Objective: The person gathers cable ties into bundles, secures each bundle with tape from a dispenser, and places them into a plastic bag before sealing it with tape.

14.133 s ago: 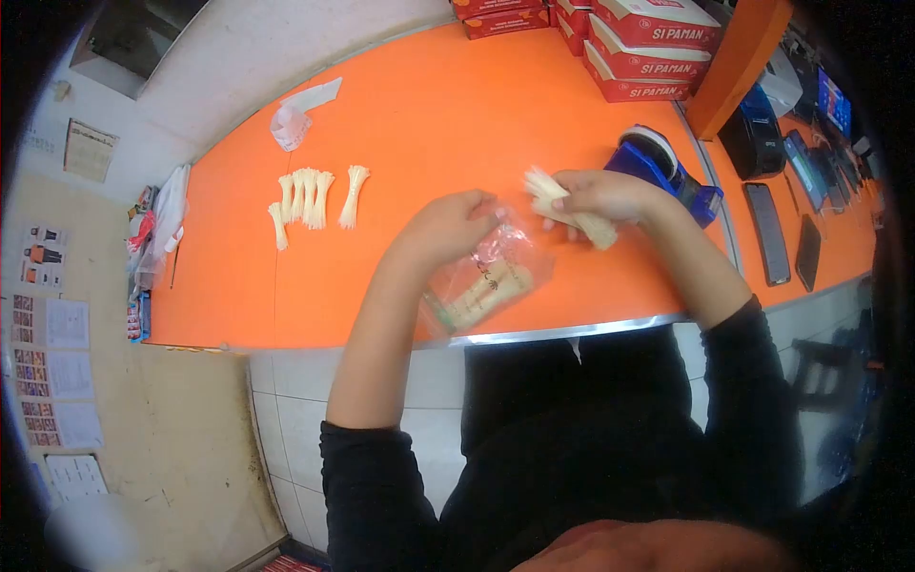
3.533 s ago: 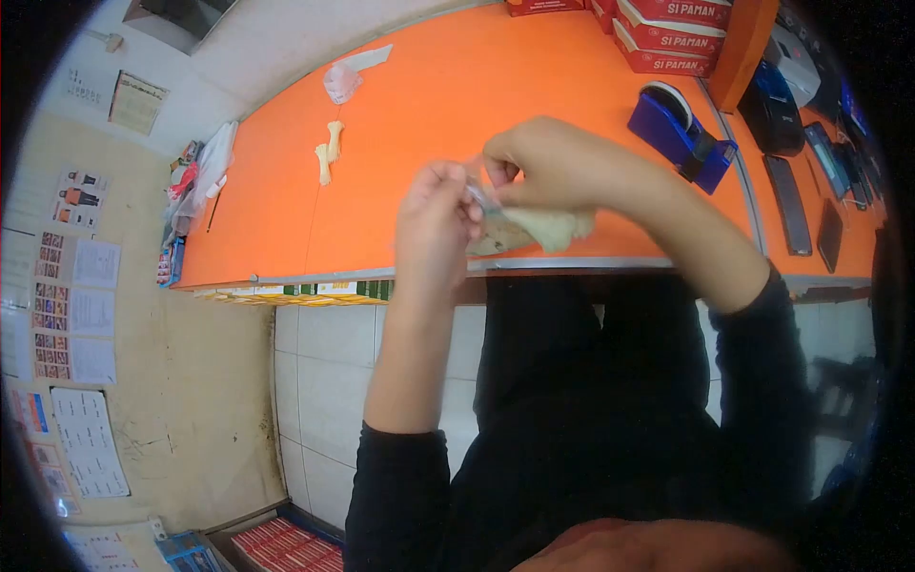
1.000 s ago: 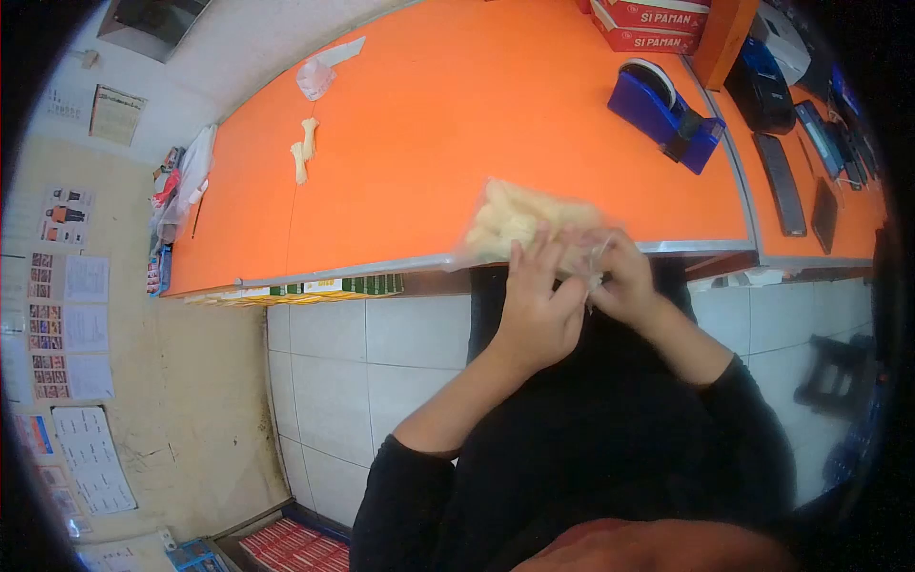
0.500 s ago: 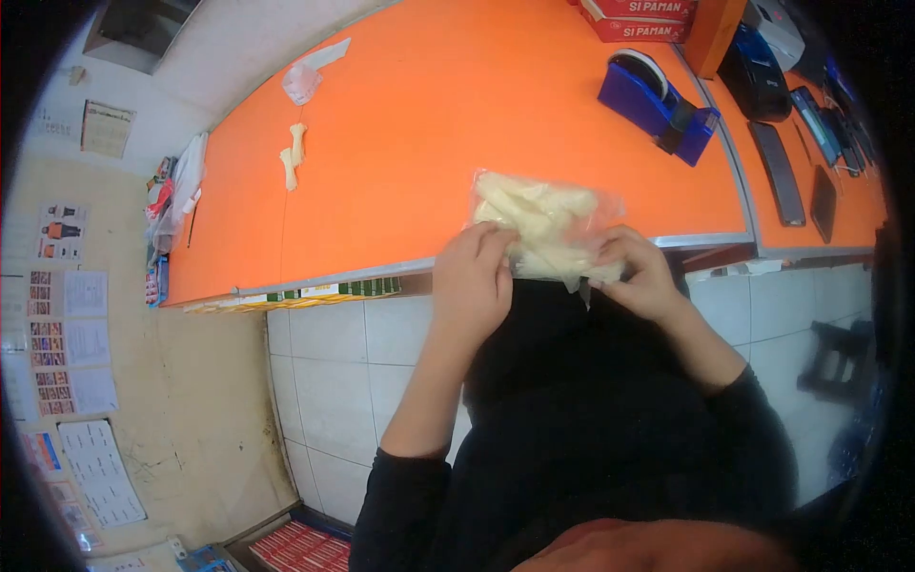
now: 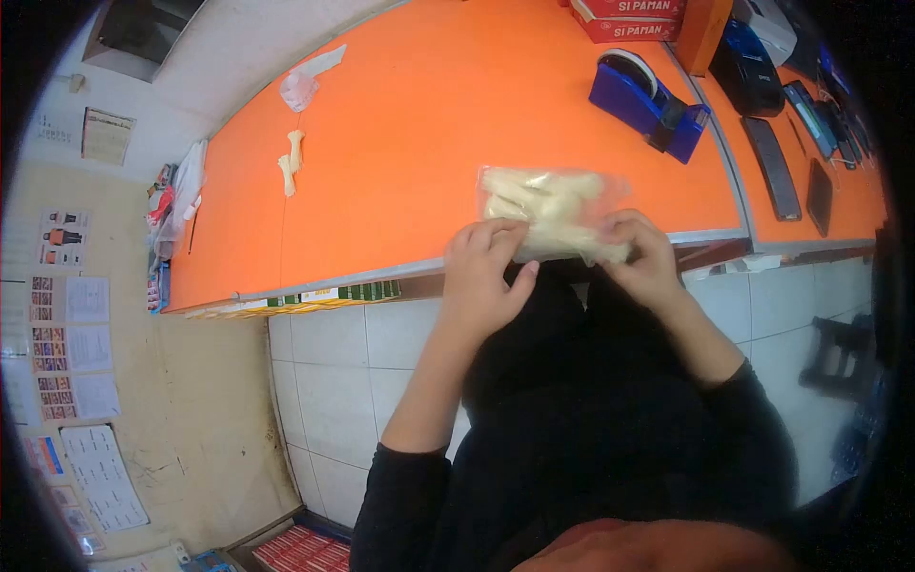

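Left hand (image 5: 484, 272): grip closed on the near left edge of a clear plastic bag (image 5: 553, 214), fingertips pinching the film. Right hand (image 5: 643, 255): grip closed on the near right edge of the same bag, thumb and fingers pressing the plastic together.

Bag: lies flat at the front edge of the orange surface (image 5: 448, 124), its near end just over the metal trim, directly in front of the person. Transparent, crinkled, glossy. Contents: a cluster of pale cream bundles, packed side by side and filling most of the bag. No loose bundle near the hands.

Progress, as judged: filling looks largely done; the bag's near edge is being pinched, and whether it is sealed cannot be told. Two small pale bundles (image 5: 289, 162) lie unbagged, well apart, toward the far left of the surface.

Surroundings: crumpled plastic scrap with white paper strip (image 5: 303, 84) beyond the two bundles. Blue tape dispenser (image 5: 643, 95) to the right, behind the bag. Red-and-white boxes (image 5: 629, 11) at the far edge. Dark phones (image 5: 772, 167) on the right wing of the surface. Tiled front below the surface.
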Demonstrator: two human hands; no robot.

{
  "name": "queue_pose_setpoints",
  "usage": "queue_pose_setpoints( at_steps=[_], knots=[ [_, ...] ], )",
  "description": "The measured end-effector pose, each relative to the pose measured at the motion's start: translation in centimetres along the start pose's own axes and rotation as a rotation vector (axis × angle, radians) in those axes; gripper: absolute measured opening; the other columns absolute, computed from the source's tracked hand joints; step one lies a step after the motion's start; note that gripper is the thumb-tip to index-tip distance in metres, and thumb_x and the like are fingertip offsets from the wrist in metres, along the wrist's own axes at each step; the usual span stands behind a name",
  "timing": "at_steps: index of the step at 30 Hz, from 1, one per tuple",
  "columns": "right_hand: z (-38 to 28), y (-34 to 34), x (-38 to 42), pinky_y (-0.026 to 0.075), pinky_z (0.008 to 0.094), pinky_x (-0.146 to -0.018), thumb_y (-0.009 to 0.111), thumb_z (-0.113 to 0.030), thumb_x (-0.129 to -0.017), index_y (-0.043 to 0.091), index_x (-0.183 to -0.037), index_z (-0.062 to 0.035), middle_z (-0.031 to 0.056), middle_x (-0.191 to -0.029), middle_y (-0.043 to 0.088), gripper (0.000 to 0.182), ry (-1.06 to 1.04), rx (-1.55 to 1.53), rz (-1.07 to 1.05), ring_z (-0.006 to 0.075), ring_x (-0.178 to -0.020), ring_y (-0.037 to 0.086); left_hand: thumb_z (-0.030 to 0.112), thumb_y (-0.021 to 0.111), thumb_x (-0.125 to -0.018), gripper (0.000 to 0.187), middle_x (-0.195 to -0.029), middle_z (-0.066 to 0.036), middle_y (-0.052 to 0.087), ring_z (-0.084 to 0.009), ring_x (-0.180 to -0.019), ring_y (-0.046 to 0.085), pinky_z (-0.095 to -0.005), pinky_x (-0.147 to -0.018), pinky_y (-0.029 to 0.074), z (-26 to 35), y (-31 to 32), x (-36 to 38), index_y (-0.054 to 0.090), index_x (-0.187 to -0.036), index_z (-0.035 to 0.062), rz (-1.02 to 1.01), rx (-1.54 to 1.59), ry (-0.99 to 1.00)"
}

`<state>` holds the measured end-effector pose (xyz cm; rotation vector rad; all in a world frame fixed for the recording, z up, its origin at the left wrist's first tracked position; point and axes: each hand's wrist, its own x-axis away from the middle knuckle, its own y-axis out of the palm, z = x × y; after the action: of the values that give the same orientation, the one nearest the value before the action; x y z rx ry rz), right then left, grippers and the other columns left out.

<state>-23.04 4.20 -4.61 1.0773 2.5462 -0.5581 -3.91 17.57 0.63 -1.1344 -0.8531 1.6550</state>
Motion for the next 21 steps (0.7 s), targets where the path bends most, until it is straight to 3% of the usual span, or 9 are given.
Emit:
queue_pose_setpoints(
  at_steps=[2, 5, 7, 8, 10, 13, 15, 18, 21],
  knots=[
    [0.4, 0.1, 0.2, 0.045, 0.0280, -0.073, 0.069, -0.002, -0.066, 0.057, -0.086, -0.0019, 0.0095, -0.096, 0.058, 0.024, 0.014, -0.029, 0.006, 0.0190, -0.088, 0.058, 0.019, 0.065, -0.069, 0.052, -0.111, -0.014, 0.055, -0.0329, -0.103, 0.049, -0.0414, -0.089, 0.037, 0.3, 0.6, 0.0, 0.052, -0.117, 0.0056, 0.106, 0.149, -0.008],
    [0.8, 0.6, 0.6, 0.045, 0.0284, -0.074, 0.069, -0.001, -0.066, 0.056, -0.087, -0.0017, 0.0106, -0.096, 0.058, 0.025, 0.121, -0.161, -0.178, 0.0198, -0.087, 0.058, 0.021, 0.067, -0.068, 0.058, -0.115, -0.016, 0.054, -0.0329, -0.107, 0.049, -0.0416, -0.093, 0.035, 1.0, 0.5, -0.6, 0.049, -0.121, 0.0060, 0.027, 0.179, 0.021],
    [0.4, 1.7, 0.5, 0.046, 0.0292, -0.075, 0.069, -0.001, -0.066, 0.056, -0.088, -0.0015, 0.0118, -0.096, 0.059, 0.026, 0.023, 0.034, 0.141, 0.0207, -0.087, 0.059, 0.022, 0.068, -0.068, 0.060, -0.117, -0.017, 0.053, -0.0334, -0.109, 0.048, -0.0413, -0.094, 0.035, 1.6, -0.3, -1.0, 0.048, -0.122, 0.0065, -0.051, 0.294, -0.057],
    [0.1, 1.9, 0.3, 0.046, 0.0292, -0.075, 0.069, -0.001, -0.066, 0.056, -0.088, -0.0015, 0.0118, -0.096, 0.059, 0.026, 0.018, 0.032, 0.137, 0.0207, -0.087, 0.059, 0.022, 0.069, -0.068, 0.062, -0.119, -0.018, 0.052, -0.0338, -0.111, 0.047, -0.0410, -0.095, 0.035, 1.7, -0.7, -1.1, 0.047, -0.123, 0.0071, -0.126, 0.407, -0.131],
    [-0.3, 2.0, 0.0, 0.047, 0.0308, -0.076, 0.069, -0.001, -0.065, 0.057, -0.088, -0.0020, 0.0126, -0.096, 0.059, 0.025, -0.132, 0.099, 0.139, 0.0221, -0.089, 0.059, 0.023, 0.069, -0.068, 0.063, -0.119, -0.019, 0.051, -0.0349, -0.111, 0.047, -0.0412, -0.095, 0.036, 1.9, -0.8, -1.2, 0.046, -0.125, 0.0069, -0.107, 0.319, -0.070],
    [0.8, 2.3, 0.1, 0.047, 0.0318, -0.076, 0.070, -0.003, -0.066, 0.059, -0.086, -0.0029, 0.0126, -0.096, 0.059, 0.023, -0.049, -0.134, 0.089, 0.0239, -0.090, 0.060, 0.022, 0.069, -0.069, 0.064, -0.120, -0.021, 0.050, -0.0366, -0.111, 0.048, -0.0410, -0.095, 0.037, 3.2, -0.2, -1.1, 0.044, -0.126, 0.0065, -0.065, 0.177, 0.014],
    [0.0, 2.6, 0.7, 0.047, 0.0320, -0.077, 0.071, -0.004, -0.066, 0.060, -0.084, -0.0039, 0.0120, -0.096, 0.059, 0.021, -0.097, 0.001, 0.066, 0.0242, -0.091, 0.059, 0.021, 0.068, -0.070, 0.064, -0.120, -0.022, 0.049, -0.0372, -0.111, 0.048, -0.0407, -0.094, 0.038, 3.2, 0.1, -1.1, 0.043, -0.126, 0.0062, -0.033, 0.126, 0.033],
    [-0.2, 2.0, 1.0, 0.047, 0.0321, -0.078, 0.072, -0.004, -0.066, 0.062, -0.082, -0.0057, 0.0103, -0.097, 0.059, 0.018, -0.176, 0.171, -0.051, 0.0245, -0.093, 0.059, 0.008, 0.060, -0.072, 0.056, -0.121, -0.022, 0.049, -0.0371, -0.112, 0.048, -0.0405, -0.098, 0.035, 1.1, -0.5, -1.5, 0.044, -0.126, 0.0061, -0.100, 0.650, -0.184],
    [0.0, 1.0, 0.4, 0.048, 0.0320, -0.079, 0.071, -0.003, -0.066, 0.064, -0.081, -0.0071, 0.0083, -0.098, 0.059, 0.018, -0.234, 0.159, -0.177, 0.0241, -0.094, 0.059, 0.004, 0.057, -0.069, 0.054, -0.121, -0.019, 0.051, -0.0364, -0.112, 0.048, -0.0417, -0.098, 0.035, -1.2, -1.8, -3.4, 0.048, -0.122, 0.0073, -0.094, 0.272, 0.053]
  ],
)
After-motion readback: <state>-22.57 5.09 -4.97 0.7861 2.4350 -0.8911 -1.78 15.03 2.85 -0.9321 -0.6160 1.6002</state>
